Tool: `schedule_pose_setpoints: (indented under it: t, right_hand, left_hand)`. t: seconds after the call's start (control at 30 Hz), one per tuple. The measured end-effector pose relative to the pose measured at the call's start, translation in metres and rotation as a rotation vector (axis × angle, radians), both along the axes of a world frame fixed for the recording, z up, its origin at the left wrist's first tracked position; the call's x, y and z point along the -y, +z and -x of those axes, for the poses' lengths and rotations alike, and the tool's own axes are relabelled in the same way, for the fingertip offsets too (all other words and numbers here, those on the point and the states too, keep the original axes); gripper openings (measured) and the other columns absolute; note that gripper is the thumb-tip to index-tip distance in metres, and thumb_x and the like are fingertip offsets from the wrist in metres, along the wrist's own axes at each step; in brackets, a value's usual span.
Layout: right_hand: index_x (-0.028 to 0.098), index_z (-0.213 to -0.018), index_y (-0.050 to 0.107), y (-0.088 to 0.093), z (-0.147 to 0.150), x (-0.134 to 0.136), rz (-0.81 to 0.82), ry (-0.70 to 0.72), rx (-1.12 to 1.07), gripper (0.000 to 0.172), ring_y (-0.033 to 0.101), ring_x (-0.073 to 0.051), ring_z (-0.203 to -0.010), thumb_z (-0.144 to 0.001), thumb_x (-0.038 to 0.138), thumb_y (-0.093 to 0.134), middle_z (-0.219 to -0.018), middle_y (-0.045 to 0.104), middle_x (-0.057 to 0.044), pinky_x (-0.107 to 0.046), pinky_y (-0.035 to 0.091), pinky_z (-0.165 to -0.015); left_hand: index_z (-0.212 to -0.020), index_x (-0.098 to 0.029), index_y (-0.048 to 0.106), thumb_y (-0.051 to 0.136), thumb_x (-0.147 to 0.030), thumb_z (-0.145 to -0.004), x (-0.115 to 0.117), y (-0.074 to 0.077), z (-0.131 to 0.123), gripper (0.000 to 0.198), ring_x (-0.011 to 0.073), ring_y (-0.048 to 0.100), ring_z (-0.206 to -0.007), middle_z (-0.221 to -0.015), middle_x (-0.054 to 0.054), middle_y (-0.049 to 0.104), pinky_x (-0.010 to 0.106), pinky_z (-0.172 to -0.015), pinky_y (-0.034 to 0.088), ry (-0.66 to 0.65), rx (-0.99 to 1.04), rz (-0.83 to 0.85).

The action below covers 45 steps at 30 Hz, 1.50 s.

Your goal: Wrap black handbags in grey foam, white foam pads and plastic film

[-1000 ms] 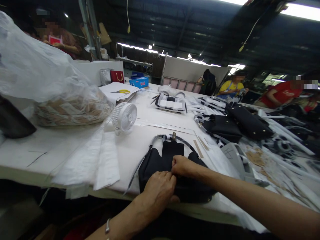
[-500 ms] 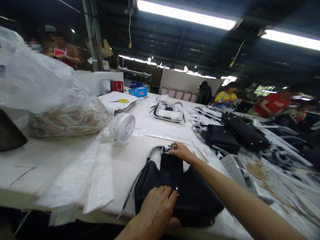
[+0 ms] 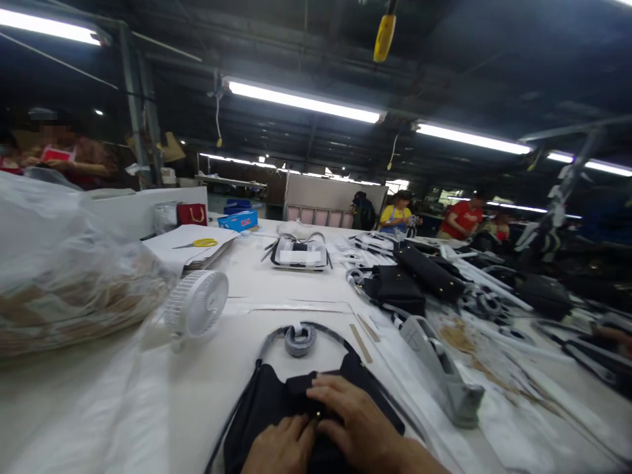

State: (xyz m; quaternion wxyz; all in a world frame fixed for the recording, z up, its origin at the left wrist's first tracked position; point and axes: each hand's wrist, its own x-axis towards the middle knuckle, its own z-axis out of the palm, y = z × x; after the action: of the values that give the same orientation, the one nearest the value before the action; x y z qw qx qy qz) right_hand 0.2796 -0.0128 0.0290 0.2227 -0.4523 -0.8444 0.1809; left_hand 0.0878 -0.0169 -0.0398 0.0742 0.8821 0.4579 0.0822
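The white table (image 3: 261,283) gives a pale strip of working room beyond the black bag (image 3: 251,408), running up to a second, wrapped bag (image 3: 299,255) farther back. On the left this strip is bounded by a small white fan (image 3: 197,304) and a big plastic sack (image 3: 69,289); on the right, by two thin brown strips (image 3: 361,342) and a grey tape dispenser (image 3: 439,375), with a pile of dark bags (image 3: 395,289) behind. The bag's handle (image 3: 338,334) arches away across the tabletop, a wrapped coil (image 3: 300,342) inside its curve.

The bag lies directly under both hands, its near part cut off by the picture's bottom. The right hand (image 3: 358,418) sits over the flap (image 3: 299,383), fingers stretched out and thumb apart from them. The left hand (image 3: 282,446) rests bent on the bag's front, close to a small gold fitting (image 3: 318,413); whether it pinches anything cannot be told.

Half a second ago the flap lay turned up toward the handle, with the right hand at its metal end; now it is folded down toward the front, and the right hand has come nearer the left.
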Motion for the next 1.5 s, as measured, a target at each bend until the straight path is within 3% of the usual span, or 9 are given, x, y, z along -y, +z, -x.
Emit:
schedule_pose_setpoints:
  t: [0.13,0.27,0.43,0.67,0.87,1.1,1.17,1.3,1.5]
  right_hand:
    - [0.022,-0.145,0.048,0.014,-0.014,0.032,-0.218,-0.046,0.048,0.057,0.042,-0.024,-0.14,-0.09,0.027,0.062,-0.15,0.049,-0.011,-0.043,0.03,-0.12]
    - [0.021,-0.143,0.05,0.013,-0.037,0.048,-0.177,0.009,0.247,0.07,0.042,-0.03,-0.14,-0.082,0.045,0.075,-0.147,0.052,-0.013,-0.052,0.021,-0.121]
    - [0.015,-0.136,0.054,-0.006,-0.044,0.045,-0.146,-0.001,0.405,0.069,0.051,-0.034,-0.131,-0.074,0.026,0.081,-0.14,0.057,-0.018,-0.053,0.032,-0.114]
    - [0.017,-0.129,0.06,0.003,-0.036,0.019,-0.086,0.119,0.479,0.057,0.057,-0.033,-0.125,-0.076,0.025,0.079,-0.134,0.062,-0.017,-0.05,0.038,-0.108]
    - [0.022,-0.135,0.058,0.008,-0.043,-0.01,-0.085,0.243,0.531,0.053,0.056,-0.036,-0.126,-0.082,0.017,0.068,-0.134,0.063,-0.014,-0.061,0.032,-0.108]
    - [0.026,-0.149,0.042,-0.049,-0.049,0.009,-0.283,0.097,0.423,0.059,0.043,-0.034,-0.137,-0.094,0.007,0.043,-0.148,0.05,-0.013,-0.058,0.033,-0.111]
    - [0.028,-0.153,0.036,-0.061,-0.049,0.015,-0.296,0.064,0.397,0.06,0.035,-0.036,-0.142,-0.095,0.015,0.048,-0.154,0.043,-0.012,-0.061,0.028,-0.113]
    - [0.028,-0.154,0.033,-0.06,-0.041,0.024,-0.242,0.014,0.369,0.076,0.023,-0.042,-0.146,-0.089,0.058,0.06,-0.159,0.033,-0.014,-0.07,0.014,-0.114]
    - [0.018,-0.154,0.029,-0.054,-0.01,0.033,-0.233,-0.24,0.389,0.083,0.021,-0.042,-0.146,-0.091,0.069,0.047,-0.158,0.032,-0.018,-0.07,0.013,-0.114]
  left_hand:
    - [-0.137,-0.028,0.054,0.074,-0.027,-0.074,0.009,0.005,0.006,0.066,0.0318,0.06,-0.122,-0.139,0.01,0.059,0.041,-0.101,0.052,-0.01,-0.037,-0.042]
    - [-0.138,-0.024,0.053,0.068,-0.022,-0.082,0.021,0.03,0.008,0.058,0.0285,0.059,-0.125,-0.14,0.012,0.058,0.041,-0.104,0.05,-0.024,-0.032,-0.092]
    - [-0.14,-0.018,0.05,0.077,-0.028,-0.076,0.028,0.066,0.0,0.07,0.0315,0.053,-0.131,-0.145,0.017,0.052,0.048,-0.108,0.045,-0.077,-0.133,0.047]
    - [-0.13,-0.021,0.056,0.067,-0.017,-0.083,0.019,0.075,-0.007,0.049,0.0281,0.064,-0.117,-0.133,0.01,0.063,0.042,-0.097,0.054,-0.043,-0.132,0.03]
    - [-0.134,-0.02,0.053,0.049,-0.008,-0.091,0.0,0.056,-0.006,0.045,0.0244,0.064,-0.117,-0.134,0.012,0.063,0.038,-0.094,0.055,-0.067,-0.184,-0.047]
    - [-0.148,-0.017,0.04,0.034,-0.006,-0.094,0.014,0.001,0.0,0.055,0.0266,0.041,-0.141,-0.152,0.013,0.043,0.047,-0.116,0.036,-0.019,-0.115,-0.29]
    - [-0.152,-0.02,0.035,0.041,-0.013,-0.095,0.02,-0.005,-0.001,0.058,0.0286,0.034,-0.145,-0.156,0.012,0.036,0.054,-0.12,0.027,-0.001,-0.08,-0.312]
    - [-0.153,-0.023,0.032,0.056,-0.037,-0.091,0.028,-0.008,-0.002,0.068,0.0367,0.023,-0.148,-0.16,0.013,0.027,0.066,-0.119,0.01,0.008,-0.048,-0.339]
    - [-0.152,-0.019,0.034,0.037,-0.046,-0.097,0.001,-0.006,-0.002,0.062,0.0363,0.032,-0.145,-0.154,0.014,0.04,0.069,-0.115,0.019,0.014,0.013,-0.17]
